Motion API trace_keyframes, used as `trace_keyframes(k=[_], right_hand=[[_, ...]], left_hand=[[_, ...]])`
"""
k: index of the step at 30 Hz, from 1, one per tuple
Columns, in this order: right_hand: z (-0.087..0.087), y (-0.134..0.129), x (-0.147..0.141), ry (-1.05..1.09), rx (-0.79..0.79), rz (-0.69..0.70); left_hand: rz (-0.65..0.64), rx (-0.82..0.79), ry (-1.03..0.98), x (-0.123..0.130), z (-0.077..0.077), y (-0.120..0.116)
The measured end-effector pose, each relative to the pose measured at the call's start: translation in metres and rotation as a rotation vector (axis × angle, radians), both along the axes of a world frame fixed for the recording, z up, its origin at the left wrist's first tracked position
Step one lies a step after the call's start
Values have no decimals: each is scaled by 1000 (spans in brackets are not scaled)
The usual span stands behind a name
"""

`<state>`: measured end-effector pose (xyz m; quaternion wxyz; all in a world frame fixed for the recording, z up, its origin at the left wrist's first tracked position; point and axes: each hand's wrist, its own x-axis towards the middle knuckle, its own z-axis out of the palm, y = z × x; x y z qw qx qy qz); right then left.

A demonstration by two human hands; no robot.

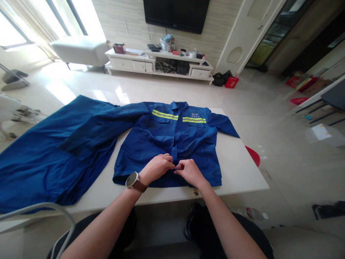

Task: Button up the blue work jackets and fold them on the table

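A blue work jacket (159, 140) with yellow-and-grey reflective strips lies front up on a white table (237, 169), its collar away from me. My left hand (159, 166), with a watch (132, 180) on the wrist, is closed on the front edge near the hem. Close beside it, my right hand (188, 172) pinches the same edge, a bit of blue cloth showing at the fingertips. The jacket's left-hand sleeve lies over more blue clothing (40, 154); the other sleeve reaches past the table's far right side.
A grey curved chair frame (48, 205) is at the lower left. Beyond the table stands a low white cabinet (129, 64) below a television (176, 14). A plastic bottle (252, 214) lies on the floor at right, and a red stool (253, 155) partly shows beside the table.
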<state>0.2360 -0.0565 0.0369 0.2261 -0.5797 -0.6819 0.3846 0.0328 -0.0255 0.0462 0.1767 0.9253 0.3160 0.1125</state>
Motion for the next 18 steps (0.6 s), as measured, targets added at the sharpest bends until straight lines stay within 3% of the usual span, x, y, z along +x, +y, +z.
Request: trace_keyframes(k=[18], right_hand=[[-5, 0, 0, -35, -65, 51]], left_hand=[[-54, 5, 14, 6, 1, -6]])
